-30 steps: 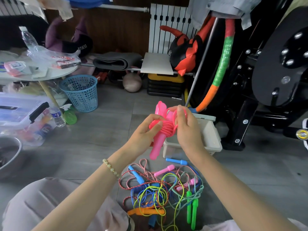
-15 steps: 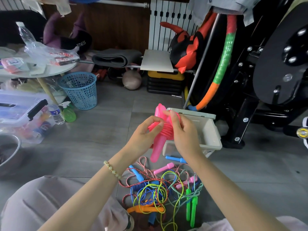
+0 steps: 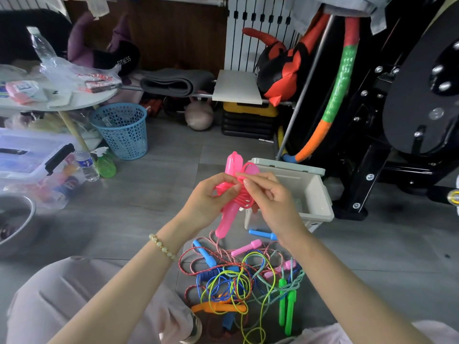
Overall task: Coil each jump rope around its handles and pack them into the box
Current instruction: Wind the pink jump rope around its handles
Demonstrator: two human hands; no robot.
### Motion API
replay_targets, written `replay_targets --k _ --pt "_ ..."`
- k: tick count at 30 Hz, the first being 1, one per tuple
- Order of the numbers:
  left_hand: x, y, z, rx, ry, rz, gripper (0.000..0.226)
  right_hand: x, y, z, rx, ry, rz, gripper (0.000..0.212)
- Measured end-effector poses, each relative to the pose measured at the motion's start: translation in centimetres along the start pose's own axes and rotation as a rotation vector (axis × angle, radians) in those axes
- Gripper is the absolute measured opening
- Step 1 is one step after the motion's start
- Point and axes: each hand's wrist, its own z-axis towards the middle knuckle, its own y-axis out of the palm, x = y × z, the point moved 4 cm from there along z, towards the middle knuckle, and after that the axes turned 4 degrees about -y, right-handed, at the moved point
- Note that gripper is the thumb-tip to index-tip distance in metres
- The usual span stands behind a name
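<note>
I hold a pink jump rope (image 3: 229, 212) in front of me, its two handles side by side with the pink cord wound around their middle. My left hand (image 3: 211, 199) grips the handles and the coil. My right hand (image 3: 268, 197) pinches a loop of the pink cord near the tops of the handles. Just behind stands the open beige box (image 3: 315, 192) on the floor. Below my hands lies a tangled pile of jump ropes (image 3: 246, 279) with blue, pink, green and orange handles.
A blue mesh bin (image 3: 121, 130), a clear storage tub (image 3: 32, 167) and a water bottle (image 3: 87, 166) stand at the left under a round white table (image 3: 62, 103). Black gym equipment (image 3: 409, 108) fills the right side. A metal bowl (image 3: 15, 219) sits at the far left.
My right hand has come round from behind the handles to the front and now pinches a loop of cord. The bundle has dropped slightly lower and tilted.
</note>
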Motion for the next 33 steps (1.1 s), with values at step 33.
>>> replay_targets --k 33 --pt "-1.7 -0.3 -0.3 0.2 0.164 0.14 0.018 -0.2 0.0 -0.9 -0.135 -0.187 -0.605 0.013"
